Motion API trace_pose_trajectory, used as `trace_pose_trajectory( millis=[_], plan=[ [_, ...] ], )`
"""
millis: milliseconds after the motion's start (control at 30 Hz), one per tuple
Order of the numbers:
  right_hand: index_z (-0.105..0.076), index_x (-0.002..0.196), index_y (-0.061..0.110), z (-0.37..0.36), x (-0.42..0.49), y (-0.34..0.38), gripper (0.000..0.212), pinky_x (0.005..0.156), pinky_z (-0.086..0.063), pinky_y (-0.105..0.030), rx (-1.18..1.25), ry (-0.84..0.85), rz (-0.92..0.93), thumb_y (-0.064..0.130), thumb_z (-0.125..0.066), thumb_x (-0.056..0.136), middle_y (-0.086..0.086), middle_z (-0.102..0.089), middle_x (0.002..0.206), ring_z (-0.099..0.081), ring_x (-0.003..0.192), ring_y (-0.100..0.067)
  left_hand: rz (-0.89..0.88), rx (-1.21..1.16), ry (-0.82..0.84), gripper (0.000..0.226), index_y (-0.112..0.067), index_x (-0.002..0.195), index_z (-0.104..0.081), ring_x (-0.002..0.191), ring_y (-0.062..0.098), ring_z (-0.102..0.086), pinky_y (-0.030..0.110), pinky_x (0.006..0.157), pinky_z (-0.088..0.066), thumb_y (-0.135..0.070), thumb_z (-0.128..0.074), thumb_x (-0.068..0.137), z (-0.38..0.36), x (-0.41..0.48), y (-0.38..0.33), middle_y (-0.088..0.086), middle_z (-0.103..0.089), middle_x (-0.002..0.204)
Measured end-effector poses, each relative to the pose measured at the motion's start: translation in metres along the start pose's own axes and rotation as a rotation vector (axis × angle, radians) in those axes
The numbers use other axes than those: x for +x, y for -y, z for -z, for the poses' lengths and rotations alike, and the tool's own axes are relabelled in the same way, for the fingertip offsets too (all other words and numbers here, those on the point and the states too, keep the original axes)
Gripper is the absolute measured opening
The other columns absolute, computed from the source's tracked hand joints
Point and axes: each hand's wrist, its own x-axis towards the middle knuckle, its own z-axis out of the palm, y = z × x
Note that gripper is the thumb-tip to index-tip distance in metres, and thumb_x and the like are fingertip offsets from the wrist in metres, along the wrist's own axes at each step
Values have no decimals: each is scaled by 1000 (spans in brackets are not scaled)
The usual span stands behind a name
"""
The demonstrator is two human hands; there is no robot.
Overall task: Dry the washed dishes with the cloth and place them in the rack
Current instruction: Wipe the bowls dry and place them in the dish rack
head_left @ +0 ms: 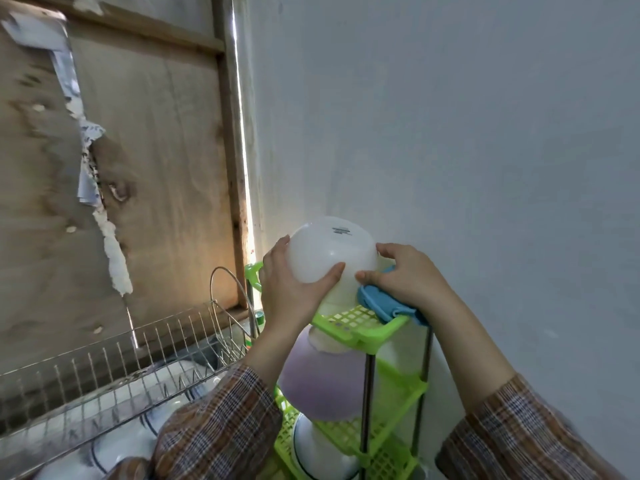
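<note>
Hands both on white bowl (329, 251), which is upside down. Left hand (291, 289) wraps its left side, thumb across the near face. Right hand (405, 275) curls round the right side, blue cloth (381, 303) under the palm. Bowl sits at top shelf of green rack (360, 329). Purple bowl (322, 382) one tier lower. Wire rack (138, 348) to the left.
</note>
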Motion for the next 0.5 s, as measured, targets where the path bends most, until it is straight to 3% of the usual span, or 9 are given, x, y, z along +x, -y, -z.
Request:
trace_pose_trajectory(
  millis=[167,267,400,500],
  plan=[
    [-46,143,24,-2,-2,3,79,106,-41,-42,10,-24,-4,46,-79,74,2,-51,144,-48,130,-21,22,17,27,106,-21,140,-37,128,20,-40,41,104,-41,-68,-77,54,4,1,2,-2,-42,138],
    [-49,141,29,-2,-7,3,78,102,-44,-38,24,-89,12,44,-80,72,2,-54,140,-50,127,-21,29,23,22,113,-21,140,-37,128,19,-40,40,104,-40,-78,-62,46,5,-2,1,-2,-41,137],
    [-52,137,36,-4,-19,3,67,102,-43,-36,103,-254,74,42,-78,75,5,-56,137,-49,129,-18,5,74,31,101,-21,146,-29,137,20,-28,40,110,-33,-67,-71,66,13,-8,0,1,-32,147],
    [-60,127,39,-3,-33,10,52,100,-45,-32,204,-409,157,38,-76,78,13,-63,126,-57,120,-14,-63,153,20,96,-22,148,-26,139,17,-19,40,109,-28,-77,-46,71,31,-21,5,1,-28,151]
  ],
)
